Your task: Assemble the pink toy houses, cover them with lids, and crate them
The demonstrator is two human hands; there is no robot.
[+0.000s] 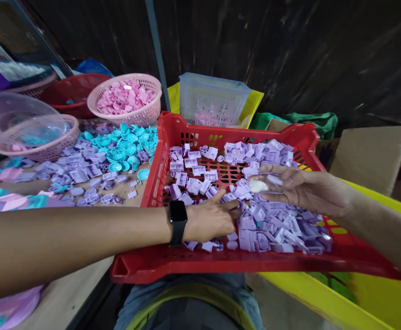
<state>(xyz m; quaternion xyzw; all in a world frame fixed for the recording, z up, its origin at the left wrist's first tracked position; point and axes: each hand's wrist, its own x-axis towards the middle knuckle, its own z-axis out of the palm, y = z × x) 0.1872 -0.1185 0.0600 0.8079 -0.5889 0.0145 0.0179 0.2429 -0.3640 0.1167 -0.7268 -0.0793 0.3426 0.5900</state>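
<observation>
A red plastic crate (164, 167) holds a spread of small light-purple plastic pieces (276, 224), many of them box-shaped. My left hand (214, 219), with a black watch on the wrist, reaches down among the pieces near the crate's middle. Its fingers are apart and touch the pieces, and nothing shows gripped in them. My right hand (299, 187) hovers over the right part of the pile, palm turned inward and fingers spread. One flat purple piece (274, 180) lies against its fingers. Beside those fingertips is a small white thing (258, 186) that I cannot make out.
Loose purple pieces (79, 169) and turquoise pieces (124, 144) cover the table on the left. Behind them stands a pink basket (157, 103) of pink pieces. A clear bin (214, 94) is behind the crate, and a cardboard box (368, 156) stands at right.
</observation>
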